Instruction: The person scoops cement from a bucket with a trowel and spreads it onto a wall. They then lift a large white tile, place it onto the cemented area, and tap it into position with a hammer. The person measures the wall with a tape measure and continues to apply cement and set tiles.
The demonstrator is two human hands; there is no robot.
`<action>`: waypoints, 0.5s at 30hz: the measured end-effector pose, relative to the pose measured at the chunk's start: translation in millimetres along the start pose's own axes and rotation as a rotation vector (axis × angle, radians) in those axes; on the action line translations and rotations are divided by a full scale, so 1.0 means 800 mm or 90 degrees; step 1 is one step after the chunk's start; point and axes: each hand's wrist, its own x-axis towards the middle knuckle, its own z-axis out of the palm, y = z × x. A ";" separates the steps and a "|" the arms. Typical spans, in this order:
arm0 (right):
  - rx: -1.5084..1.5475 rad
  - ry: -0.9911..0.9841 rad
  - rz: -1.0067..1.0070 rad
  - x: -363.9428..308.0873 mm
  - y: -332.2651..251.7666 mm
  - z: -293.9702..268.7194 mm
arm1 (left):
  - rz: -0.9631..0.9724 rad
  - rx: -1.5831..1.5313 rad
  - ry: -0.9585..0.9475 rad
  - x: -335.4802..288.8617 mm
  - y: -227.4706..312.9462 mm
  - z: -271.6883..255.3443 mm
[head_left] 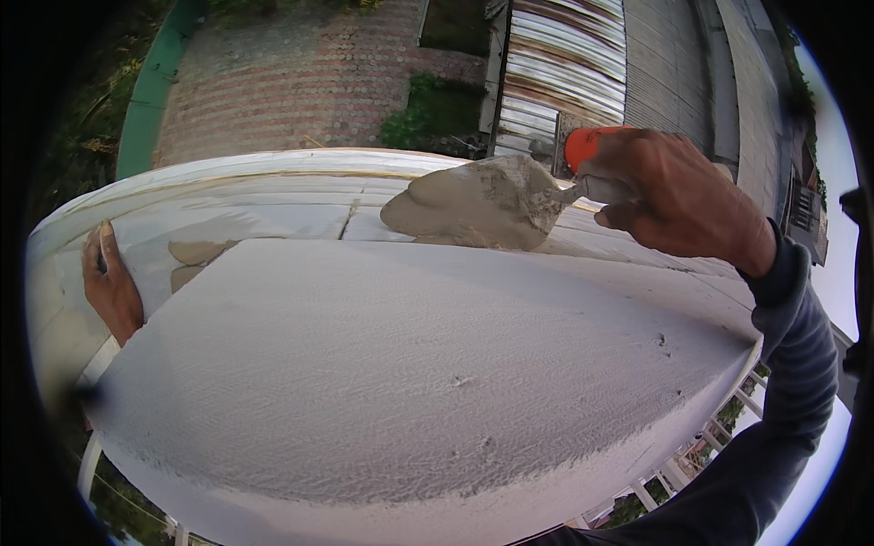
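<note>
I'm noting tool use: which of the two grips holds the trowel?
The right grip, closed around the handle of the grey-smeared trowel; the left grip shows no tool.

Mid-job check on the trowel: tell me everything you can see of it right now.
The trowel is in the right hand, which grips its greyish, soiled handle. A narrow, metal-looking neck joins that to the blade, whose outline is mostly hidden under wet-looking, grey-brown mortar-like paste, heaped broad and smooth toward the left. It reaches leftward from the hand, over the pale ledge; whether the blade itself touches the ledge cannot be told.
</note>
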 end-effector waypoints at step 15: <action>0.101 0.343 0.087 -0.166 -0.063 -0.120 | 0.304 -0.140 0.002 -0.011 0.004 -0.022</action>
